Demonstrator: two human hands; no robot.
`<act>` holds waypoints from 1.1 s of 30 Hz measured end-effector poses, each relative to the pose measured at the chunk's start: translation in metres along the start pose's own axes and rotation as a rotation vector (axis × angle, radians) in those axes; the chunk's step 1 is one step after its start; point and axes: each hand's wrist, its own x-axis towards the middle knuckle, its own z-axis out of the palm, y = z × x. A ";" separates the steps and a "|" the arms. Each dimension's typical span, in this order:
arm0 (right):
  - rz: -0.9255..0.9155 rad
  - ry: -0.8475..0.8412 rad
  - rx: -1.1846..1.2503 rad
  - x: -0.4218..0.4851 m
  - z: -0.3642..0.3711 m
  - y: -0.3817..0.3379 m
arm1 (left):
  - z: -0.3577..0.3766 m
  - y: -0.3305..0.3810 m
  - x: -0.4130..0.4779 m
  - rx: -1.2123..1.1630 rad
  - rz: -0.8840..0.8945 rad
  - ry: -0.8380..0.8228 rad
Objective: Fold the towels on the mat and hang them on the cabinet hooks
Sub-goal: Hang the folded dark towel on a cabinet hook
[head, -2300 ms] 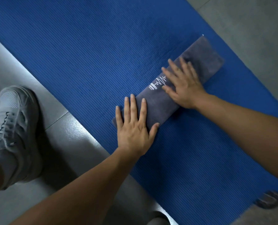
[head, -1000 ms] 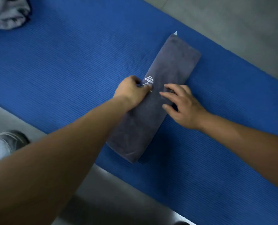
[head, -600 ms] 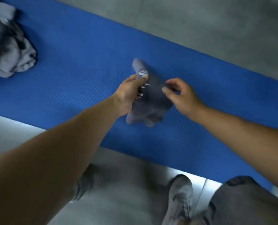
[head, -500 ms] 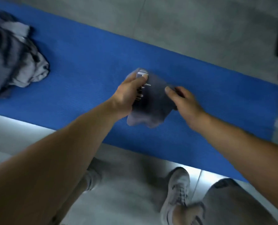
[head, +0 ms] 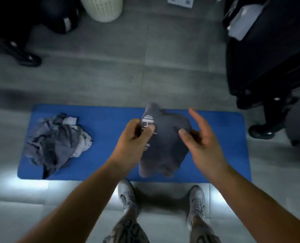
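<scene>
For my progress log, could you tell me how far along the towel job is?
Done: one dark towel is folded. In hand: the left hand grips it above the blue mat, right hand open beside it. Left: hanging it, plus the crumpled grey pile.

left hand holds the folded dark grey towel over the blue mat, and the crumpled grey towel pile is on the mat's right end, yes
No: the head view shows the crumpled grey towel pile on the left end of the blue foam mat. The left hand does hold the folded dark grey towel over it.
</scene>
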 end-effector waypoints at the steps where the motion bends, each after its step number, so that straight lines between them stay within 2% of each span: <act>1: -0.028 0.016 -0.023 -0.011 0.000 -0.019 | -0.007 0.015 -0.007 0.050 0.045 0.010; 4: -0.109 0.043 0.006 -0.040 0.000 -0.066 | -0.033 0.054 -0.024 0.213 0.177 -0.106; 7: -0.091 -0.044 0.019 -0.064 -0.005 -0.091 | -0.048 0.091 -0.042 0.396 0.259 -0.205; 11: -0.010 -0.064 -0.239 -0.086 -0.018 -0.101 | -0.038 0.126 -0.060 0.715 0.306 -0.224; 14: -0.042 -0.009 -0.430 -0.092 -0.033 -0.110 | -0.021 0.141 -0.069 0.953 0.360 -0.247; 16: -0.088 0.005 -0.471 -0.091 -0.050 -0.117 | -0.007 0.149 -0.074 1.060 0.393 -0.274; 20: -0.095 -0.019 -0.471 -0.088 -0.088 -0.125 | 0.023 0.161 -0.073 1.124 0.447 -0.313; 25: -0.118 0.057 -0.446 -0.078 -0.130 -0.138 | 0.053 0.186 -0.045 1.029 0.514 -0.346; 29: -0.104 0.200 -0.415 -0.055 -0.161 -0.148 | 0.069 0.221 0.006 0.982 0.560 -0.217; 33: -0.048 0.295 -0.383 -0.006 -0.189 -0.159 | 0.090 0.265 0.090 1.119 0.566 -0.103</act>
